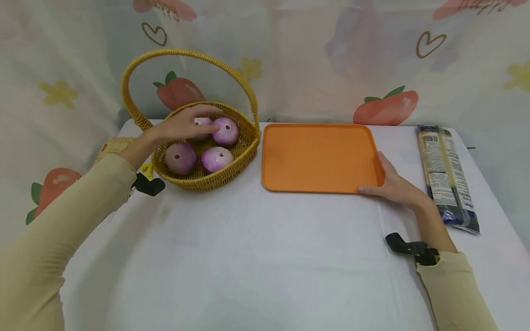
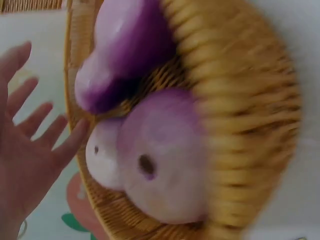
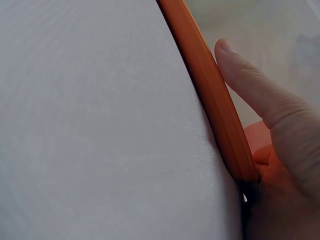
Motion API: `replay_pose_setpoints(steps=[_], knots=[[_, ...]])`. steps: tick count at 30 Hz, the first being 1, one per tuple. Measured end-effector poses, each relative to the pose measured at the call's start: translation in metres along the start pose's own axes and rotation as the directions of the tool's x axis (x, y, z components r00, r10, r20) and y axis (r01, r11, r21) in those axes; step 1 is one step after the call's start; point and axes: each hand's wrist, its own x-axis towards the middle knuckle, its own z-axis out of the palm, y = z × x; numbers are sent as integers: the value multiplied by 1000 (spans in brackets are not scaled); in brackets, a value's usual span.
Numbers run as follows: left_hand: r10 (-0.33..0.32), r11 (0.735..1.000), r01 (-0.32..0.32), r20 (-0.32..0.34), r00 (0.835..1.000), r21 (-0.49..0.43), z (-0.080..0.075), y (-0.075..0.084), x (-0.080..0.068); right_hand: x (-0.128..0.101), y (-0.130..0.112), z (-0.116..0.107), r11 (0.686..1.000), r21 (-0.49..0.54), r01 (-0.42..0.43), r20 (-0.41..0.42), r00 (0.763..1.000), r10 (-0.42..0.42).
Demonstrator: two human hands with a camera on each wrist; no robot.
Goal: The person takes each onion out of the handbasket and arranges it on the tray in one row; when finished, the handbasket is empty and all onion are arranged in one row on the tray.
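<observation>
My left hand reaches over the wicker basket, its fingers spread above the red onions at the back. Several purple-skinned red onions lie in the basket, one red onion at the front left and another red onion beside it. In the left wrist view the left hand has nothing between its fingers. My right hand rests at the front right corner of an orange tray, thumb along the front edge and fingers by the right side. The right wrist view shows the thumb straight against the tray's rim.
To the right lies a dark blue plastic packet with printed labels. A yellowish packet is partly hidden behind the left arm and basket. The basket's tall handle arches over it. Patterned cloth hangs behind the white table.
</observation>
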Motion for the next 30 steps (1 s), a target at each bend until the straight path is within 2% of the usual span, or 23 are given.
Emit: replay_pose_setpoints(steps=[4, 9, 14, 18, 21, 23, 27, 30], knots=[[-55, 998, 55, 94, 994, -3, -11, 1, 16, 1, 2, -2, 1000, -2, 4, -1, 1000, -4], [-50, 997, 59, 164, 985, -47, -18, -3, 31, 3, 2, -2, 1000, -6, 1, 3, 1000, -1], [-65, 994, 79, 168, 984, -77, -17, -10, 37, 3, 1, 1, 1000, 9, 15, 6, 1000, -15], [-75, 992, 89, 158, 985, -84, -12, 0, 33, 3, 1, 2, 1000, 9, 22, 6, 1000, -23], [-91, 991, 104, 156, 984, -79, -7, 1, 35, 2, 1, 2, 1000, 7, 21, 4, 1000, -21], [-94, 991, 106, 153, 984, -77, -4, -7, 39, 2, 1, 2, 1000, 7, 22, 3, 1000, -22], [-123, 974, 147, 147, 982, -172, -2, -14, 40, 2, 2, 2, 1000, 4, 17, -1, 1000, -17], [-151, 941, 188, 148, 977, -280, -2, -11, 36, 2, 3, 2, 1000, 0, 15, -7, 1000, -15]])
